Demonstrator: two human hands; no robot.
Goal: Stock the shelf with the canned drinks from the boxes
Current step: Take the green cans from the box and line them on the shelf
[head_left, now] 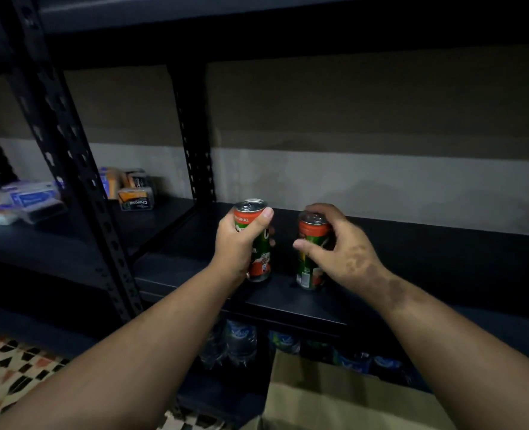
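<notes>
Two green and orange drink cans stand upright near the front of a dark shelf board [412,252]. My left hand [236,243] grips the left can [258,265] around its side, thumb near the rim. My right hand [340,243] holds the right can [311,271] from above and behind, fingers curled over its top, thumb at its left side. The cans stand a little apart. A brown cardboard box [334,398] sits below, at the bottom edge of the view; its contents are hidden.
A black perforated upright [70,156] divides this bay from the left bay, where packets and small boxes [132,193] lie. Water bottles [241,339] stand on the shelf below. Patterned floor tiles [8,364] show at the bottom left. The shelf board runs bare to the right.
</notes>
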